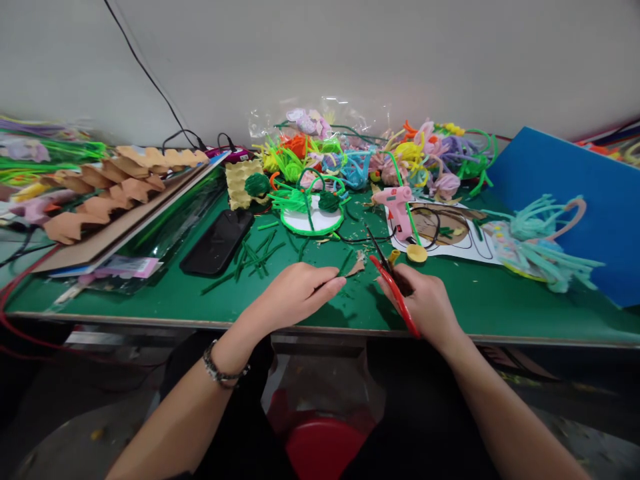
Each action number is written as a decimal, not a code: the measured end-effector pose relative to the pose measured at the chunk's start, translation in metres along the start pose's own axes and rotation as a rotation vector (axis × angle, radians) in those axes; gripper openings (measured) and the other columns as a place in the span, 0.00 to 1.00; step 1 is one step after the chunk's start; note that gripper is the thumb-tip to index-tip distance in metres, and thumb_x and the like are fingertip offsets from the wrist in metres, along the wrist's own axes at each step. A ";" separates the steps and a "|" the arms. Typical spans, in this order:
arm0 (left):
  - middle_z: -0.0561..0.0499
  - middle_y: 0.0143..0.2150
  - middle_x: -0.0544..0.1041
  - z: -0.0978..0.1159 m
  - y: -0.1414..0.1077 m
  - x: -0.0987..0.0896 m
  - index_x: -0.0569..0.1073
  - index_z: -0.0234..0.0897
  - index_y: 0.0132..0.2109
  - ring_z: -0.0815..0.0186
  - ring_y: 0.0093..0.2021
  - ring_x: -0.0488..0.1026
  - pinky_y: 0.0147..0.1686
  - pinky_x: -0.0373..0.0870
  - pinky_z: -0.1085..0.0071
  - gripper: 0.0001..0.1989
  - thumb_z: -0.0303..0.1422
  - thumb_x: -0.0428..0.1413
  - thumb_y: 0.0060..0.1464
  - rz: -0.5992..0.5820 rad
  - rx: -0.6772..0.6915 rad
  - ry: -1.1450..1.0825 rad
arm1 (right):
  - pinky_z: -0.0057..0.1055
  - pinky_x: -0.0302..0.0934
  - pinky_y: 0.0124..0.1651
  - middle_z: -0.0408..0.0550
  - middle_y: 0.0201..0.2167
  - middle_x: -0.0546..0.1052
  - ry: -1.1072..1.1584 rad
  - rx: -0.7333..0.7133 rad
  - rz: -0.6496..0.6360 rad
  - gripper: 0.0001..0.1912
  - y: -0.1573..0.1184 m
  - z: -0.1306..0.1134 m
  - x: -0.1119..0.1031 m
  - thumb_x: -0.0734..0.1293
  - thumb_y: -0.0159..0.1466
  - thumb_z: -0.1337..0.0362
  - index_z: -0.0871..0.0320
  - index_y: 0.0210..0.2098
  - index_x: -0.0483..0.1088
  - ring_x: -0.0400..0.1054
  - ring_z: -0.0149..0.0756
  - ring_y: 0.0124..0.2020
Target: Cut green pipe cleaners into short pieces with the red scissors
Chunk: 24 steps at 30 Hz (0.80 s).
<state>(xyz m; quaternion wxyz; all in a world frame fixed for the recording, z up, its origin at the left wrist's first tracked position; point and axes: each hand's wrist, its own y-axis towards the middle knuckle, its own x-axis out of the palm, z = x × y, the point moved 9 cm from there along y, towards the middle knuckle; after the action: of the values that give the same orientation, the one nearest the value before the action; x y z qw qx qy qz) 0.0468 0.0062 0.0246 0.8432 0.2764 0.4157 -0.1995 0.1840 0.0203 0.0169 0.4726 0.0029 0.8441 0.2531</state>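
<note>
My right hand [425, 300] is closed around red-handled scissors [395, 287], whose dark blades point up and away over the table. My left hand [300, 293] has thumb and forefinger brought together at the middle of the table edge. At its fingertips shows a short dark green pipe cleaner piece [345, 262], beside a brown scrap [357, 265] on the table. More cut green pipe cleaner pieces [257, 257] lie to the left of that hand. Beyond stands a white disc [300, 222] edged in green, with green pompoms and a handle-like loop on it.
A black phone [217, 243] lies left. A pink glue gun [397, 207] stands right of centre, near a small yellow disc [417, 253]. Colourful pipe cleaner bundles [355, 167] line the wall. A turquoise piece [540, 243] and blue board [565, 200] are right; cardboard [100, 233] is left.
</note>
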 end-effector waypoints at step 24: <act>0.50 0.33 0.73 -0.039 -0.001 -0.009 0.67 0.32 0.40 0.72 0.34 0.70 0.36 0.66 0.75 0.14 0.31 0.38 0.58 0.194 -0.241 -0.270 | 0.26 0.53 0.23 0.40 0.18 0.62 0.309 0.141 0.089 0.12 0.013 0.018 0.000 0.58 0.56 0.54 0.56 0.24 0.56 0.56 0.29 0.20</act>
<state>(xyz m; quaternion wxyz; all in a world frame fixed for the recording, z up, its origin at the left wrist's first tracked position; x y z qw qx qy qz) 0.0181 0.0314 0.0120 0.9336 0.1829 0.2912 -0.1012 0.1954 0.0399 0.0147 0.3244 0.0345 0.9214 0.2112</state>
